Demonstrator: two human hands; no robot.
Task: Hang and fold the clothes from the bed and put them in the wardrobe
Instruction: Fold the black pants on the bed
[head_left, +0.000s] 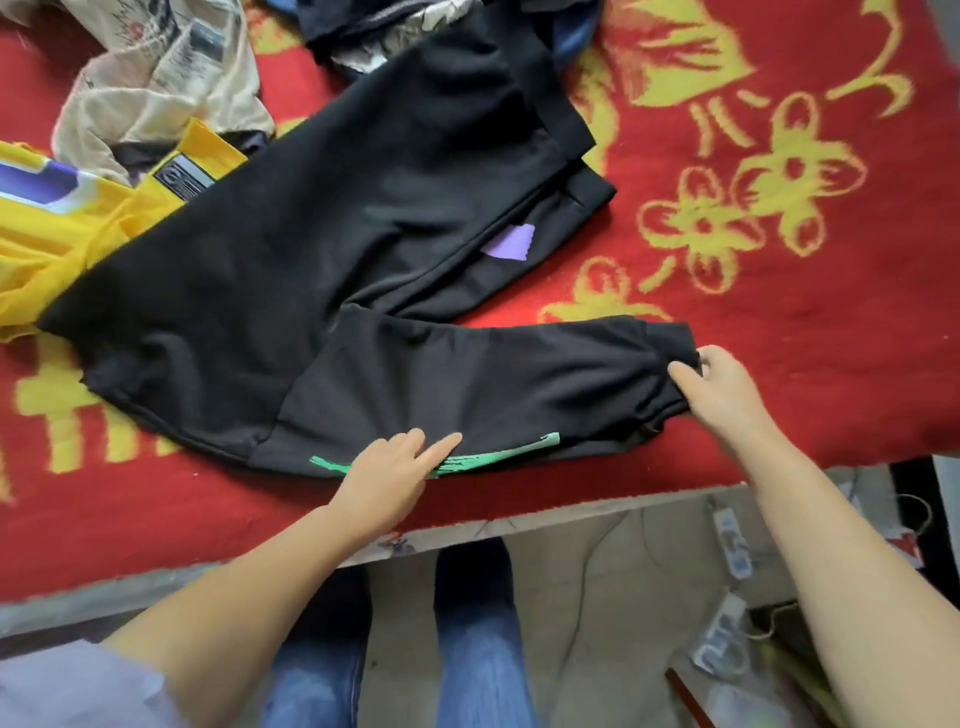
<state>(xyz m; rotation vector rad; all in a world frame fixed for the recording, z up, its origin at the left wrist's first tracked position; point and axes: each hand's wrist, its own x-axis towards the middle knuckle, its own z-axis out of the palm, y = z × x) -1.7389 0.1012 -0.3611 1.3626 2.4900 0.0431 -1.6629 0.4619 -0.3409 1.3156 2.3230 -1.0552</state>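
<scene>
A black sweatshirt (322, 249) lies spread on the bed, with a purple patch and a green print near its lower edge. One sleeve (493, 384) is folded across toward the right. My left hand (395, 467) presses flat on the sleeve's lower edge, over the green print, fingers straight. My right hand (717, 389) grips the sleeve's cuff at the right end, thumb on top of the fabric.
The bed carries a red blanket (779, 260) with yellow flowers. A yellow garment (78, 218) lies at the left, a beige printed one (156, 83) behind it, dark clothes (415, 26) at the top. The bed edge runs along the bottom; bags litter the floor (727, 623).
</scene>
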